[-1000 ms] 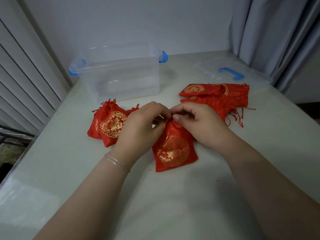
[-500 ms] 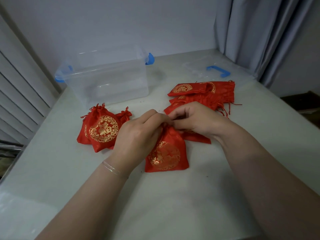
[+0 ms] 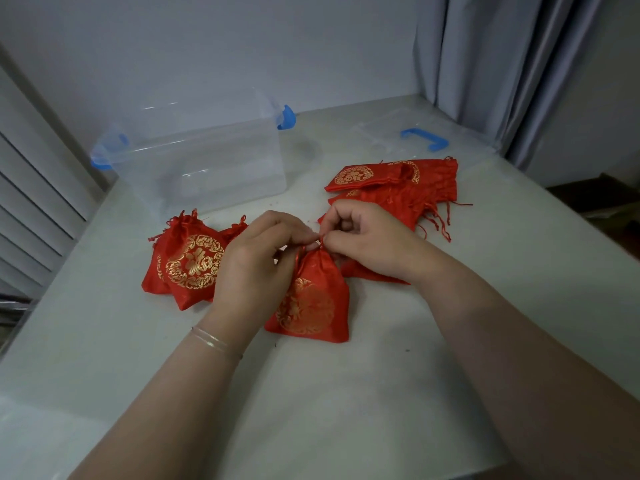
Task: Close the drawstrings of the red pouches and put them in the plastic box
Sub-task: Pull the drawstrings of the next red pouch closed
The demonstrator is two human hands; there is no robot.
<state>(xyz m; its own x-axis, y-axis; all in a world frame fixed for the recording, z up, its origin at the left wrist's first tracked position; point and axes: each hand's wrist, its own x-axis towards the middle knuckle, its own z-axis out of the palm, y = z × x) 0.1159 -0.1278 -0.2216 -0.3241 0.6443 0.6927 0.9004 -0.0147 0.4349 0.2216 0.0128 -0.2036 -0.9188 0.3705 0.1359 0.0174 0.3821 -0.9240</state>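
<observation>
Red satin is bunching at the neck of the pouch (image 3: 311, 299) lying mid-table, where the left hand (image 3: 256, 261) and right hand (image 3: 367, 244) are both pinching its drawstring, which I judge could be slipping loose, while the plastic box (image 3: 207, 161) is waiting near the far left edge across open table (image 3: 381, 393).

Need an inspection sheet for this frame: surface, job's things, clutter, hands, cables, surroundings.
Surface: pale table, a few dark specks.
Job's things: centre pouch with neck gathered; closed pouches at left; flat pouches piled at right; clear plastic box holds no pouches.
Clutter: box lid with blue handle, far right.
Hands: left hand and right hand both pinch the centre pouch's drawstring at its neck.
Cables: nothing seen.
Surroundings: grey curtain, louvred panel, plain wall.
</observation>
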